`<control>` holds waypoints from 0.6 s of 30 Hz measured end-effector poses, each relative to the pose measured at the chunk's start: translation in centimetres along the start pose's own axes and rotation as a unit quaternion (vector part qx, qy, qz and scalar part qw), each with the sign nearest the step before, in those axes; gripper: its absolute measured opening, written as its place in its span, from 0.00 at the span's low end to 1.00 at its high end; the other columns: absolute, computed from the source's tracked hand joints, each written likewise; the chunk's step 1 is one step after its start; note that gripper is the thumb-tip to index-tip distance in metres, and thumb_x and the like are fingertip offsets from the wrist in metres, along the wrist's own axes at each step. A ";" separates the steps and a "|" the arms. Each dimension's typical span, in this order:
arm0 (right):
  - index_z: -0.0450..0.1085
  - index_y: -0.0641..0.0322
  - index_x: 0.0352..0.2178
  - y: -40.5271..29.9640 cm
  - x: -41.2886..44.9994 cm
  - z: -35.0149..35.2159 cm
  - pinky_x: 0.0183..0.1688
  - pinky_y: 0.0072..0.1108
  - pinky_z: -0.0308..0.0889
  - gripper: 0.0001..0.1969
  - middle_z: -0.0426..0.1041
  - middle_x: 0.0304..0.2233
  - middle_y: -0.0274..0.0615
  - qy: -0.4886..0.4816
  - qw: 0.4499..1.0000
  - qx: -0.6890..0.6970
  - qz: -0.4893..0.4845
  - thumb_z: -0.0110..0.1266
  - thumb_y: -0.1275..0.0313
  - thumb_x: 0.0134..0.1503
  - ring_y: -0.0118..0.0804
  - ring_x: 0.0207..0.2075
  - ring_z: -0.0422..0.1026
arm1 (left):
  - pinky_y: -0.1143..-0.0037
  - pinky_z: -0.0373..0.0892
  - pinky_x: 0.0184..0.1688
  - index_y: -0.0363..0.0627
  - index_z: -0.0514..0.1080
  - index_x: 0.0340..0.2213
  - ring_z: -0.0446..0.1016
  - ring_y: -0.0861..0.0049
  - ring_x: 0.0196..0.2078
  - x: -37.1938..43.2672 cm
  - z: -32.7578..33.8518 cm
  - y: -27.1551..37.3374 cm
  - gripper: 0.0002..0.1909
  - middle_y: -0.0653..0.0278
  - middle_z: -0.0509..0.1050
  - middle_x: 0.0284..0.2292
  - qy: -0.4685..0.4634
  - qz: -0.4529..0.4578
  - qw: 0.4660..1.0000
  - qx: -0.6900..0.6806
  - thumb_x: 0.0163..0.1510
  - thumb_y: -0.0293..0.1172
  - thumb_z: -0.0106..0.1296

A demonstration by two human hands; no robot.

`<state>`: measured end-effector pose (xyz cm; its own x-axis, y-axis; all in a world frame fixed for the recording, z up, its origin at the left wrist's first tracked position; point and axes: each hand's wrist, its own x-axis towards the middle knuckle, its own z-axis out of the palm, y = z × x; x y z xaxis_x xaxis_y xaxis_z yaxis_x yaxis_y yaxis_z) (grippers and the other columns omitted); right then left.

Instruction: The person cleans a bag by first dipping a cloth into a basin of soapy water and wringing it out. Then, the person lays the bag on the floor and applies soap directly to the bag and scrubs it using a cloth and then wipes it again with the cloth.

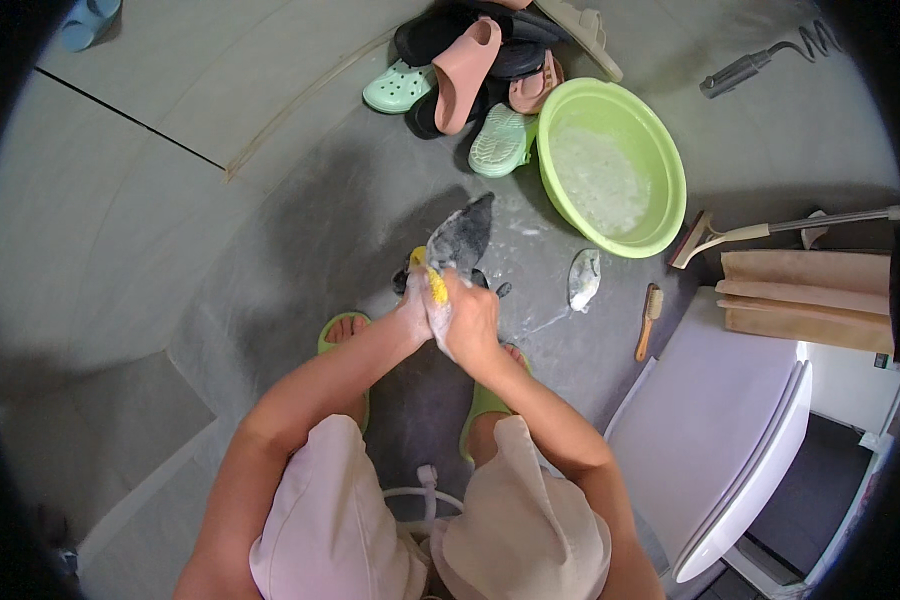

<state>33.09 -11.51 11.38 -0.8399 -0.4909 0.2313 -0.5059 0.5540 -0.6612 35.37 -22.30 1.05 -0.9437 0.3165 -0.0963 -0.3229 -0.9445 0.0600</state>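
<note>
My left hand (418,304) and my right hand (472,315) are pressed close together above the floor, between my feet, both wet with white suds. A dark grey piece of footwear (461,232), streaked with foam, juts forward from them. It seems to be gripped in my left hand, whose fingers are partly hidden. A yellow scrubber (437,286) shows in the gap between the hands, against my closed right hand; its handle, if any, is hidden. Just beyond the left hand, a yellow patch and black parts are partly covered, and I cannot tell what they belong to.
A green basin (675,195) holds sudsy water at the front right, beside piled slippers and clogs (465,75). A foamy white object (585,279) and a wooden-handled brush (649,322) lie on the wet floor. Right are a squeegee (709,238) and a toilet (712,427).
</note>
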 end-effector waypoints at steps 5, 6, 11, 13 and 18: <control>0.68 0.69 0.37 9.9 2.3 -2.6 0.27 0.29 0.68 0.17 0.74 0.23 0.47 0.036 0.942 0.221 0.252 0.46 0.61 0.59 0.37 0.24 0.74 | 0.71 0.70 0.46 0.45 0.66 0.44 0.73 0.75 0.42 2.4 8.6 -1.4 0.15 0.65 0.73 0.40 0.218 -0.014 0.967 0.132 0.59 0.40 0.46; 0.68 0.69 0.37 9.8 2.4 -2.5 0.27 0.29 0.68 0.17 0.74 0.23 0.47 0.034 0.942 0.223 0.250 0.46 0.61 0.59 0.37 0.24 0.74 | 0.72 0.69 0.46 0.46 0.65 0.45 0.72 0.76 0.43 2.1 9.4 -0.8 0.16 0.65 0.72 0.41 0.216 -0.003 0.965 0.150 0.58 0.39 0.47; 0.64 0.68 0.43 6.3 2.4 -3.8 0.39 0.23 0.68 0.23 0.72 0.38 0.41 0.098 0.675 0.636 0.361 0.43 0.55 0.61 0.31 0.36 0.72 | 0.73 0.69 0.45 0.44 0.65 0.45 0.72 0.77 0.43 2.3 6.8 1.2 0.17 0.66 0.72 0.42 0.224 0.045 0.953 0.200 0.57 0.38 0.49; 0.62 0.67 0.47 3.9 1.4 -2.4 0.42 0.25 0.68 0.23 0.71 0.40 0.43 0.036 0.846 0.408 0.342 0.41 0.56 0.61 0.35 0.40 0.72 | 0.71 0.71 0.45 0.43 0.66 0.45 0.74 0.73 0.41 2.9 4.2 0.1 0.17 0.64 0.73 0.41 0.257 0.076 0.935 0.233 0.58 0.40 0.46; 0.63 0.64 0.38 3.4 1.5 -1.0 0.32 0.30 0.67 0.14 0.72 0.28 0.54 0.014 0.993 0.053 0.100 0.54 0.69 0.53 0.52 0.30 0.74 | 0.73 0.73 0.32 0.48 0.67 0.43 0.74 0.75 0.33 3.4 1.6 -2.8 0.13 0.67 0.72 0.33 0.129 0.038 0.989 0.064 0.60 0.40 0.43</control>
<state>29.93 -9.64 10.14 -0.9273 -0.3589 0.1060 -0.3059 0.5636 -0.7673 32.98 -18.50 2.10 -0.9211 0.1971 -0.3358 -0.2743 -0.9406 0.2003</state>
